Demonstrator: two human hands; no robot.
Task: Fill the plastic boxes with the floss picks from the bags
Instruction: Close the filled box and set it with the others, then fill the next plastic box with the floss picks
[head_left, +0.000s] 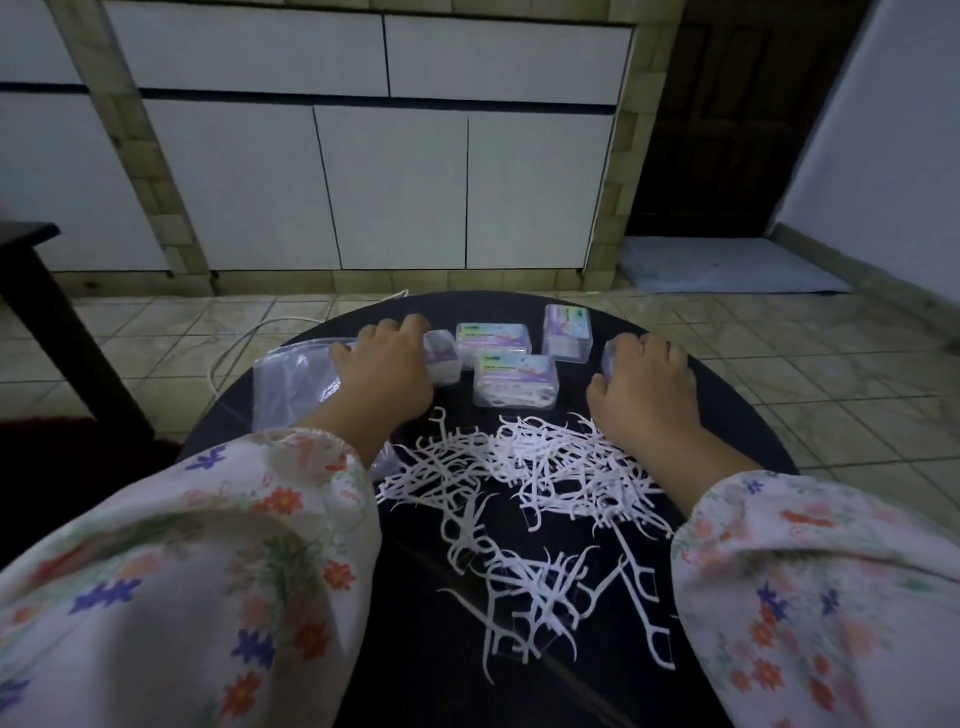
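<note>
The head camera looks down on a round dark table (727, 415) in dim light, so fine detail is hard to read.

A loose heap of white floss picks (524, 499) lies spread over the middle of the table, between the two forearms; the picks overlap too much to tell them apart one by one.

The left hand (387, 366) reaches to the far side of the table with its fingers curled over a small clear box (442, 358); the hand covers most of that box, leaving only its right end in sight. Just left of this hand lies a clear plastic bag (296, 384), its near corner hidden under the flowered sleeve (249, 545).

The right hand (647, 379) is curled over another box (609, 358), of which only a sliver at the left edge shows. Whether either hand truly grips its box or just rests on it cannot be told.

Between the hands stand three more clear boxes with coloured labels: one at the back (492, 336), one nearer the heap (517, 379) and touching its far edge, and one upright to the right (568, 332). Their labels are too blurred to read.

Beyond the table are a tiled floor (857, 374) and white cupboard doors (395, 182).
</note>
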